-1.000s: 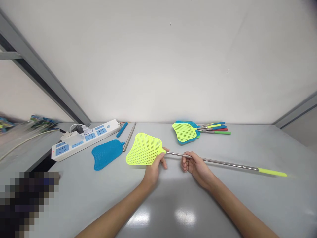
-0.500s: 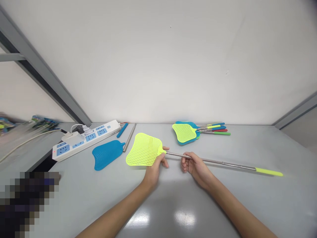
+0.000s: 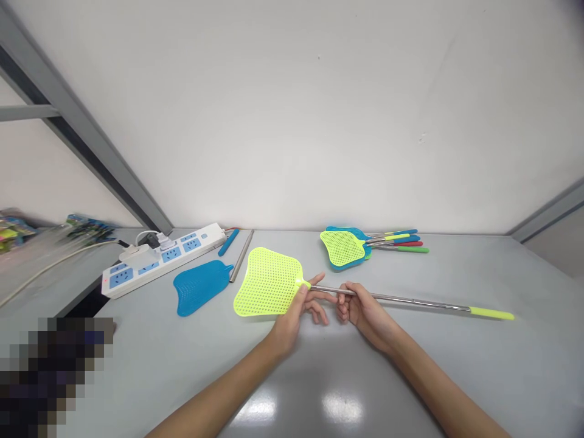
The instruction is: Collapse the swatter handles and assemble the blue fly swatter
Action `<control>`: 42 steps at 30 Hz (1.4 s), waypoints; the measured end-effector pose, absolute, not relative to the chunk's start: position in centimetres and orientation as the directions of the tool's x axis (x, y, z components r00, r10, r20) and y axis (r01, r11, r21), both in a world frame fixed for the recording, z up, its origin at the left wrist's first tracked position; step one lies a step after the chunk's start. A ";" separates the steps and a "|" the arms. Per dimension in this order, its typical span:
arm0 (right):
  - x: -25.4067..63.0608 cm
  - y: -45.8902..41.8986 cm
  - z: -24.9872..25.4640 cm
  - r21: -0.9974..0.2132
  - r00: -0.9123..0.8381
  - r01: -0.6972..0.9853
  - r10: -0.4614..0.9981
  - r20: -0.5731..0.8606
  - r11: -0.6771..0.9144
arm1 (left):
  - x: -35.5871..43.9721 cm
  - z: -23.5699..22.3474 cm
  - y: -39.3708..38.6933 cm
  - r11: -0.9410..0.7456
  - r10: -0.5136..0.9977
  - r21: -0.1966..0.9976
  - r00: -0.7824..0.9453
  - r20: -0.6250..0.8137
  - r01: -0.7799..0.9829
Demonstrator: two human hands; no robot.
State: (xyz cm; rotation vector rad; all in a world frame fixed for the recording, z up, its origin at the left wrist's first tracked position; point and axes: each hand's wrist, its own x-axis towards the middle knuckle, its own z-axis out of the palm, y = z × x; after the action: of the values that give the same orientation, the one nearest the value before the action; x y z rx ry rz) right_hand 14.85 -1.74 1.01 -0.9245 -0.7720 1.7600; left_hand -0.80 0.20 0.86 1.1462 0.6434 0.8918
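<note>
A yellow fly swatter (image 3: 269, 283) with an extended metal rod and a yellow grip lies across both my hands, its head to the left. My left hand (image 3: 294, 313) holds it at the neck, thumb on top and the other fingers partly spread beneath. Farther right, my right hand (image 3: 365, 310) pinches the rod between thumb and curled fingers. Left of the yellow head rests a blue swatter head (image 3: 203, 286). A bare metal rod (image 3: 241, 255) touches or nearly touches its neck, and a blue grip (image 3: 229, 242) lies beside that rod.
Several stacked swatters (image 3: 344, 248) with blue, yellow, red and green grips lie near the wall. A white power strip (image 3: 164, 260) with plugs stands at the left. Plastic-wrapped items (image 3: 89, 230) sit beyond the grey frame post (image 3: 109, 140). A pixelated dark patch covers the lower left.
My left hand's fingers have stretched out farther under the rod toward my right hand. The yellow head has tilted slightly, and its grip end has shifted a little left. The view has shifted slightly.
</note>
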 end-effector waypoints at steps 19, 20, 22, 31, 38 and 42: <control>14.5 -1.7 0.8 -0.881 -0.213 -0.354 0.944 -0.251 -0.314 | -0.7 0.2 0.4 0.096 0.985 0.962 0.165 -0.055 -0.254; 14.5 -1.8 0.9 -0.889 -0.209 -0.337 0.945 -0.251 -0.311 | -0.7 0.0 0.4 0.085 0.993 0.965 0.102 -0.061 -0.249; 14.4 -1.8 1.0 -0.900 -0.201 -0.306 0.945 -0.257 -0.310 | -0.6 -0.2 0.5 0.073 0.997 0.969 0.013 -0.072 -0.235; 14.4 -2.1 0.9 -0.809 -0.285 -0.420 0.906 -0.314 -0.412 | -0.6 0.2 1.1 0.196 0.944 0.958 0.304 -0.127 -0.210; 14.3 -1.8 0.7 -0.774 -0.319 -0.450 0.889 -0.327 -0.446 | -0.5 -0.3 1.7 0.230 0.910 0.950 0.393 -0.132 -0.213; 14.1 -1.7 0.9 -0.787 -0.315 -0.450 0.900 -0.301 -0.421 | -0.6 -0.5 1.7 0.212 0.907 0.953 0.408 -0.109 -0.217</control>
State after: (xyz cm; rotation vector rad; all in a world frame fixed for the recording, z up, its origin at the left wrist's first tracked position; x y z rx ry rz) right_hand 14.08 -1.69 0.93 -0.9329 -0.7385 1.8662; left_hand -0.61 1.66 -0.48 1.0683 0.8074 0.9105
